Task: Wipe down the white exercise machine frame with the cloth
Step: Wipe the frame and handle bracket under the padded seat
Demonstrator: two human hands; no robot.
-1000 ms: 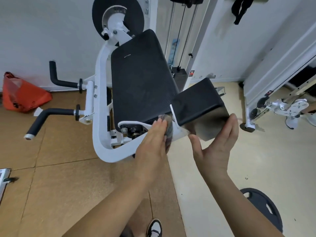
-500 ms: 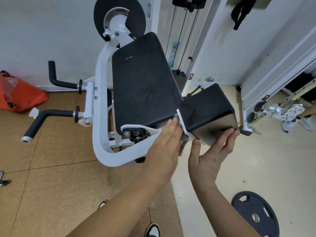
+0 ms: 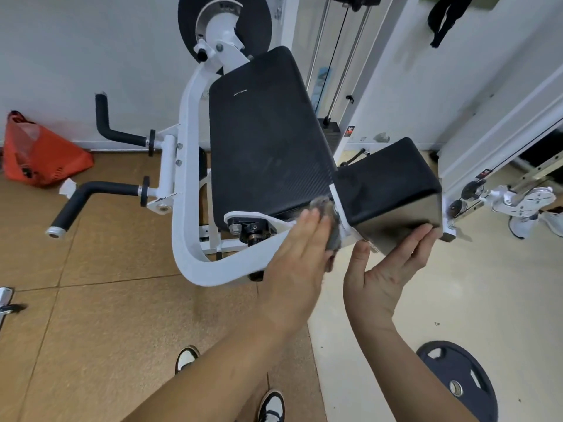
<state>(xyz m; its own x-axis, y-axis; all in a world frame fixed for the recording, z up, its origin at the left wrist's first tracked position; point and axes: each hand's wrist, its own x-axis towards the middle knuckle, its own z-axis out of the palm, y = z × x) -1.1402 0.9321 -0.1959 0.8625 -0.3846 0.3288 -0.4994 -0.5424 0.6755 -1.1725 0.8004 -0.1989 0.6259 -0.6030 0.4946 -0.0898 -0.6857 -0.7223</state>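
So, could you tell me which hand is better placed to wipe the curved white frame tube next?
Left: the left hand presses the grey cloth beside the curved white frame tube, while the right hand supports the small black pad.

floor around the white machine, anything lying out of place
A black weight plate lies loose and flat on the pale floor at lower right. By the wall at left, an orange mesh bag slumps with a white scrap beside it.

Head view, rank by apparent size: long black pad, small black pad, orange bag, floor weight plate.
1. long black pad
2. small black pad
3. orange bag and floor weight plate: look alike; plate is nearer and cropped.
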